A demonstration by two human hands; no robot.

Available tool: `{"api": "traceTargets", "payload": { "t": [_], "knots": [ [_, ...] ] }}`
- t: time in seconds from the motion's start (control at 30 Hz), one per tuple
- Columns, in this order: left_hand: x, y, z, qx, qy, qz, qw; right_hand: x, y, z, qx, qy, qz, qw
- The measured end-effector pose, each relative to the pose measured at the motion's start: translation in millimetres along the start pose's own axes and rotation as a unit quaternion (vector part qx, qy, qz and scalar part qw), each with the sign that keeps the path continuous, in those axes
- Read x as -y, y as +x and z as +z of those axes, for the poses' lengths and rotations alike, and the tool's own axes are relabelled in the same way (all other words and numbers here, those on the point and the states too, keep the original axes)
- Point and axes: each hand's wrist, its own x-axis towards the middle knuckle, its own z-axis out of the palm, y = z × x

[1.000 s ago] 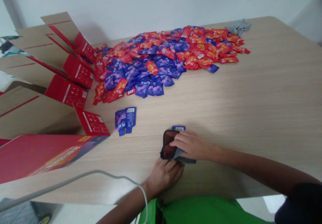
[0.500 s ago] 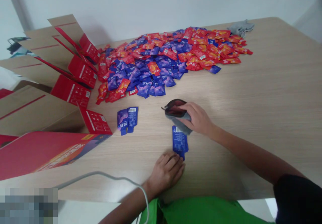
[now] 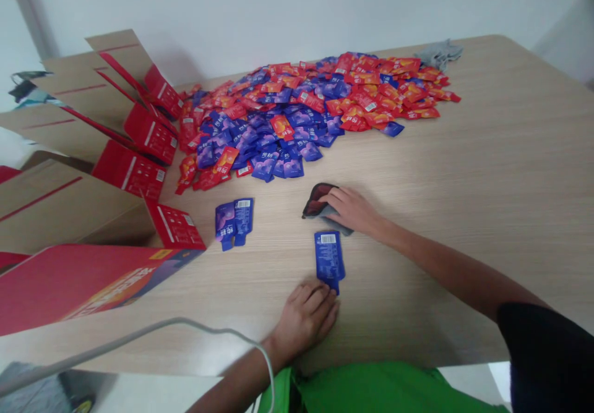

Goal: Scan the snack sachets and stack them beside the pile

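The dark scanner (image 3: 325, 206) is being held closed in the right grip (image 3: 352, 210); the left grip (image 3: 306, 317), open, is touching the blue sachet (image 3: 329, 261), which may slide.

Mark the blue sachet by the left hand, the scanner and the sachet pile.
Blue sachet (image 3: 329, 259), head view, middle of its face.
Scanner (image 3: 317, 200), head view, dark red window.
Sachet pile (image 3: 297, 110), head view, centre of the heap.

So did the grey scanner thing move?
Yes. The scanner in the right hand went away from the table's near edge, toward the packet pile.
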Motion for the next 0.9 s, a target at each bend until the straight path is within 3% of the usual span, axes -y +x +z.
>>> {"api": "traceTargets", "payload": {
  "t": [0.13,0.23,0.3,0.37,0.47,0.57,0.63,0.77,0.83,0.9],
  "knots": [
    [0.6,-0.3,0.6,-0.005,-0.010,0.002,1.000,32.2,-13.6,-19.6,-0.076,0.056,0.011,0.996],
    [1.2,-1.9,1.0,0.007,-0.005,-0.005,1.000,69.9,-49.5,-8.9,0.001,0.097,-0.082,0.992],
    [1.4,-2.8,1.0,0.022,-0.002,-0.009,1.000,81.9,-67.6,6.4,0.047,0.088,-0.106,0.989],
    [1.5,-2.8,0.9,0.024,-0.006,-0.008,1.000,76.6,-71.1,20.6,0.067,0.079,-0.101,0.990],
    [1.7,-2.0,1.1,0.005,-0.011,-0.006,1.000,43.0,-47.3,29.3,0.053,0.053,-0.066,0.995],
    [1.8,-1.5,1.6,-0.007,-0.008,-0.001,1.000,6.2,-10.0,18.6,0.021,0.007,-0.021,1.000],
    [1.9,-1.1,1.8,-0.009,-0.006,0.001,1.000,-4.5,6.8,3.2,-0.018,-0.010,0.010,1.000],
    [2.0,-0.2,1.7,-0.017,-0.006,0.001,1.000,20.9,-2.9,-24.2,-0.105,0.041,0.022,0.993],
    [2.2,-0.7,1.5,-0.015,-0.008,0.001,1.000,47.5,-26.7,-25.1,-0.073,0.079,-0.024,0.994],
    [2.3,-1.9,1.3,-0.004,-0.004,-0.002,1.000,71.6,-54.3,-15.5,0.002,0.100,-0.074,0.992]
  ]
}}
